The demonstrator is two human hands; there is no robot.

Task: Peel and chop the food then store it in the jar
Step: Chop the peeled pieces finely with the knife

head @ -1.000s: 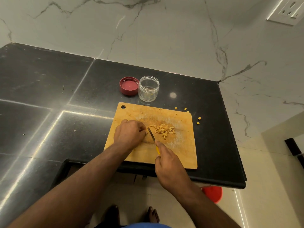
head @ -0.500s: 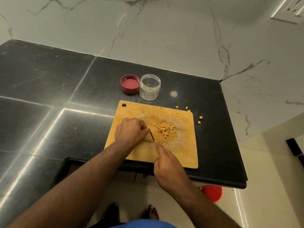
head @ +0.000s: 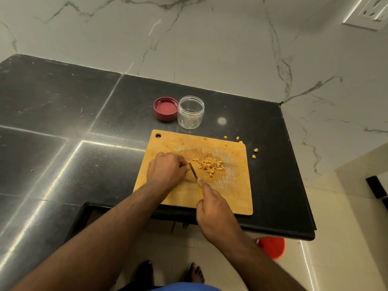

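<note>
A wooden cutting board [head: 228, 196] lies on the black counter near its front edge. A small pile of chopped yellow food pieces [head: 210, 164] sits at the board's middle. My left hand [head: 165, 170] rests curled on the board, pinching a small bit of food that its fingers mostly hide. My right hand [head: 212, 208] grips a yellow-handled knife [head: 194, 172], blade tip down right beside the left fingertips. Behind the board stand a clear jar [head: 190, 111], open, and its red lid [head: 165, 108] lying upside down to the left.
A few stray food bits [head: 254, 153] lie on the counter past the board's right corner. The counter's right edge [head: 298, 185] drops to the floor, where a red bucket [head: 271, 247] stands. A marble wall rises behind.
The knife blade has shifted slightly between the frames beside my left fingertips. The camera view has drifted a little. The pile, jar and lid stay put.
</note>
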